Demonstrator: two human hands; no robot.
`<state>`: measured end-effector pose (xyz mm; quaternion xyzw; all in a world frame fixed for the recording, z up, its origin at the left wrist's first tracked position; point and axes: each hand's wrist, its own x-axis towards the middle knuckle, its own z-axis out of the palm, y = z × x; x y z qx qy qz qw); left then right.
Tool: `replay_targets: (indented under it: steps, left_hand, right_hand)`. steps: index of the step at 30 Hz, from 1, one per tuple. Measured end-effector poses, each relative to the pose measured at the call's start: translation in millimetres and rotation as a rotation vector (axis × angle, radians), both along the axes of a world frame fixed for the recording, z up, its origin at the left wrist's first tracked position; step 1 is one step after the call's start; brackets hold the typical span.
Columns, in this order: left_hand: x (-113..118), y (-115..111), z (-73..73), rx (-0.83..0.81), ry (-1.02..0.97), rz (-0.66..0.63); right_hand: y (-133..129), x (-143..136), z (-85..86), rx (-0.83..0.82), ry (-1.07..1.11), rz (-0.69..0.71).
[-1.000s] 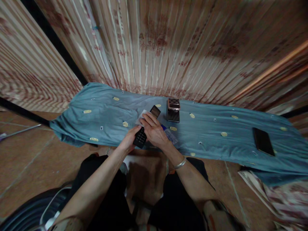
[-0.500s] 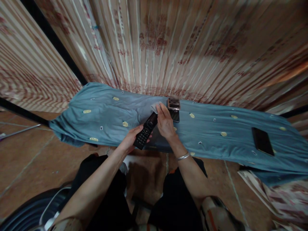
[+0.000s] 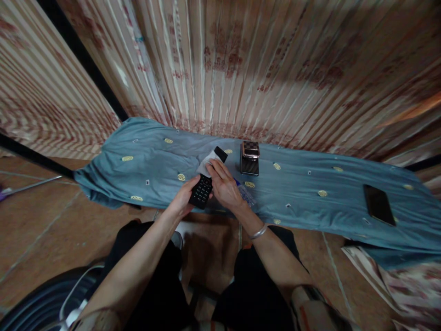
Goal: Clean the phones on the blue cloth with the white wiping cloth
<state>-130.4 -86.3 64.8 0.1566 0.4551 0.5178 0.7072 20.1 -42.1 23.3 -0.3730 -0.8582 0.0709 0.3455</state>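
My left hand [image 3: 185, 196] is closed around the lower end of a black flip phone [image 3: 201, 192], unfolded with its number keys facing up. My right hand [image 3: 225, 185] presses a pale grey-white cloth [image 3: 208, 164] against the phone's upper half, covering most of its screen. The phone's far tip sticks out beyond the cloth. Just right of my right hand lies a clear plastic packet with a blue edge [image 3: 246, 195], partly hidden by the hand. A second folding phone [image 3: 250, 163], with a checkered lid, stands half open on the blue cover.
A patterned blue cloth [image 3: 296, 184] covers the long narrow surface before me. A black smartphone [image 3: 379, 204] lies at its right end. Behind hangs a striped curtain [image 3: 220, 69], with a black pole [image 3: 82, 59] at the left. A dark round ribbed object [image 3: 37, 299] with a white cable sits at lower left.
My right hand has drawn the cloth down from the phone's far tip over its screen. The tip now shows, and the plastic packet has come into sight.
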Motion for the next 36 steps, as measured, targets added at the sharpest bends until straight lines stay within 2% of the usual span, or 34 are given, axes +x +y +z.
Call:
replay_targets:
  steps: [6,11,16,19,23,28,31,36]
  left_hand:
    - [2,-4,-1.1,0.061,0.021,-0.144]
    - [2,-3,1.5,0.075,0.012,-0.131]
    - [4,-1,-0.2,0.097,-0.049,-0.104]
    - [7,0,-1.9,0.086,-0.064,-0.078]
    - [9,3,0.3,0.059,-0.09,-0.052]
    - [10,6,5.5,0.039,-0.086,-0.039]
    - [11,5,3.6,0.025,-0.08,-0.1]
    - [14,1,-7.7,0.009,-0.085,-0.217]
  right_hand:
    - [21,17,-2.7,-0.008,0.075,-0.149]
    - [30,22,-10.8,-0.046,0.251,-0.239]
    - [37,16,-20.6,-0.187,0.571,-0.303]
    - [37,9,-23.5,-0.372,0.862,-0.264]
    - [28,-3,-22.1,-0.703,1.257,-0.196]
    - [19,-4,-14.2,-0.999,1.402,-0.085]
    - [27,11,-8.6,-1.066,1.454,-0.058]
    - [46,38,-1.0,-0.997,1.524,-0.109]
